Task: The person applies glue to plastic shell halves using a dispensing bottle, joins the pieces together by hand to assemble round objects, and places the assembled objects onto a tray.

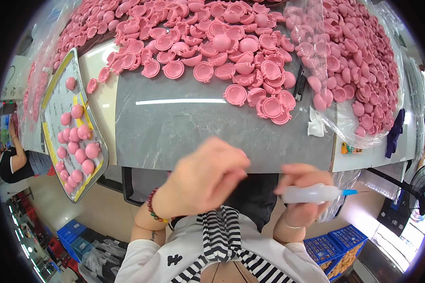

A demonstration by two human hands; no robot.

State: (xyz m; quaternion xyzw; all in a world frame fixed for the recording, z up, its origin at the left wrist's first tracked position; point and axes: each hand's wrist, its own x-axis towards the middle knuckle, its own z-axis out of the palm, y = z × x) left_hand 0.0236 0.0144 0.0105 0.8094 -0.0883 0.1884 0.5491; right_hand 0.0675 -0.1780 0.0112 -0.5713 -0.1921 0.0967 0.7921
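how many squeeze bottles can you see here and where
1: the translucent white plastic squeeze bottle with a thin blue tip, in the right hand, tip pointing right. Others may be hidden under the heaped pink plastic half-shells.

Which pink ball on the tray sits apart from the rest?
The lone pink ball near the tray's far end; the other balls cluster toward its near end.
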